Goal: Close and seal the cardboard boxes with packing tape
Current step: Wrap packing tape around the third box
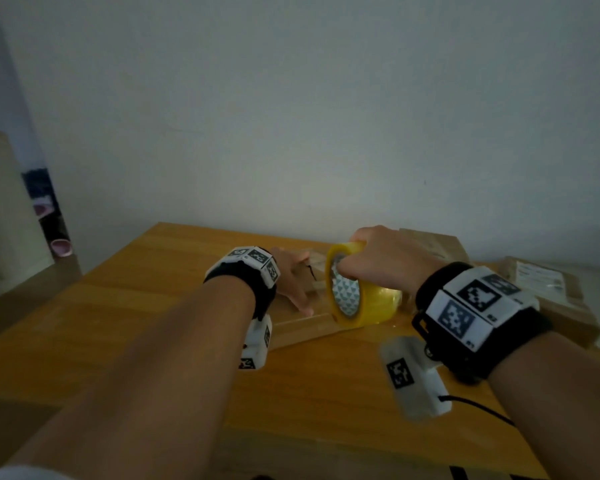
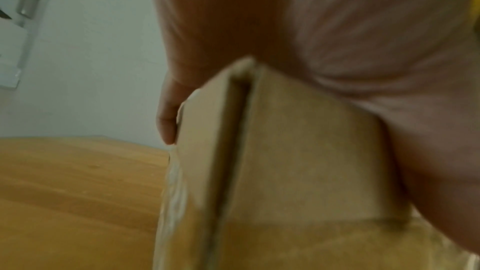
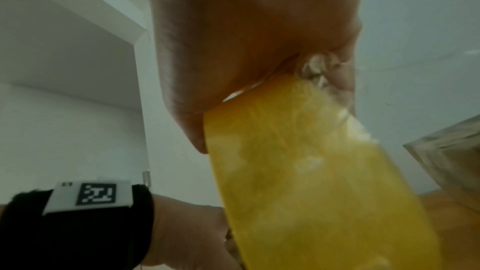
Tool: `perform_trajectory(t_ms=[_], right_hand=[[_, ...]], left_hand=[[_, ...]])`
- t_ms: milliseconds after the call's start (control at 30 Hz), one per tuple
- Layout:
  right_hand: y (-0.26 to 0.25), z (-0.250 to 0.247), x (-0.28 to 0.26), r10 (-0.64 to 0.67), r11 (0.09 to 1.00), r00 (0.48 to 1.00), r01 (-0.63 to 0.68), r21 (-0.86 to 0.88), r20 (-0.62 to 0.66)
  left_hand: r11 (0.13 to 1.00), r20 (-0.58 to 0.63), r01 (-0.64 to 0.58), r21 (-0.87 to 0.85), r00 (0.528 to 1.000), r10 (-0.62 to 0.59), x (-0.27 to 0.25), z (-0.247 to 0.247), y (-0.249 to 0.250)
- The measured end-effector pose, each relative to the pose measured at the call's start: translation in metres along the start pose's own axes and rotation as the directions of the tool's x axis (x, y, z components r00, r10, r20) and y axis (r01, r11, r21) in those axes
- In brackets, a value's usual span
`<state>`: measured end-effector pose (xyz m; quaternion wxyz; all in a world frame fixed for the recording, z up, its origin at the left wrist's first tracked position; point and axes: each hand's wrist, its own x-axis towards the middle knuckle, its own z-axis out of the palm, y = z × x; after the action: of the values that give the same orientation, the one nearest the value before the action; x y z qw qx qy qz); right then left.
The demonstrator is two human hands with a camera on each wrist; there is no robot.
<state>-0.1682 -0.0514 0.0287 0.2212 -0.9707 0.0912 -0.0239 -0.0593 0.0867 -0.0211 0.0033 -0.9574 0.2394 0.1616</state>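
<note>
A flat cardboard box lies on the wooden table in front of me. My left hand lies flat on its top, fingers straight, holding it down; the left wrist view shows the box's corner under the palm, with a dark slit between two cardboard layers. My right hand grips a yellow roll of packing tape, fingers hooked through its core, and the roll stands on edge on the box. In the right wrist view the roll's yellow band fills the middle under my right hand.
More cardboard boxes sit at the table's right, one with a white label, and another stands behind my right hand against the wall. A doorway with pink objects on the floor is at the far left.
</note>
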Motion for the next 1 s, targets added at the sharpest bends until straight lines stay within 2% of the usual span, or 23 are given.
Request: perform_trajectory(t_ms=[233, 367, 467, 633, 867, 933, 1000], right_hand=[[-0.011, -0.004, -0.002, -0.003, 0.992, 0.995, 0.015, -0.123, 0.098], [-0.016, -0.009, -0.004, 0.053, 0.991, 0.978, -0.026, -0.13, 0.201], [-0.01, -0.005, -0.008, 0.08, 0.976, 0.969, -0.029, -0.216, 0.232], [0.003, 0.002, -0.015, 0.04, 0.952, 0.954, 0.055, -0.302, 0.297], [0.003, 0.009, -0.014, 0.058, 0.932, 0.927, 0.083, -0.354, 0.371], [0.004, 0.015, -0.01, 0.078, 0.932, 0.914, 0.075, -0.354, 0.398], [0.005, 0.022, -0.005, 0.087, 0.935, 0.911, 0.064, -0.349, 0.402]], left_hand=[[1.0, 0.012, -0.011, 0.0, 1.0, 0.011, 0.001, -0.003, 0.002], [0.999, -0.005, -0.017, -0.039, 1.0, 0.017, 0.003, -0.001, 0.003], [1.0, -0.012, -0.008, -0.024, 1.0, 0.007, 0.007, 0.001, 0.002], [0.999, -0.006, -0.011, 0.033, 1.0, 0.012, 0.013, 0.004, -0.001], [0.996, 0.037, 0.048, 0.075, 0.998, -0.051, 0.019, 0.004, 0.004], [0.996, 0.041, 0.065, 0.055, 0.997, -0.067, 0.02, 0.005, 0.003], [0.996, 0.072, 0.073, -0.045, 0.995, -0.07, 0.018, 0.003, -0.002]])
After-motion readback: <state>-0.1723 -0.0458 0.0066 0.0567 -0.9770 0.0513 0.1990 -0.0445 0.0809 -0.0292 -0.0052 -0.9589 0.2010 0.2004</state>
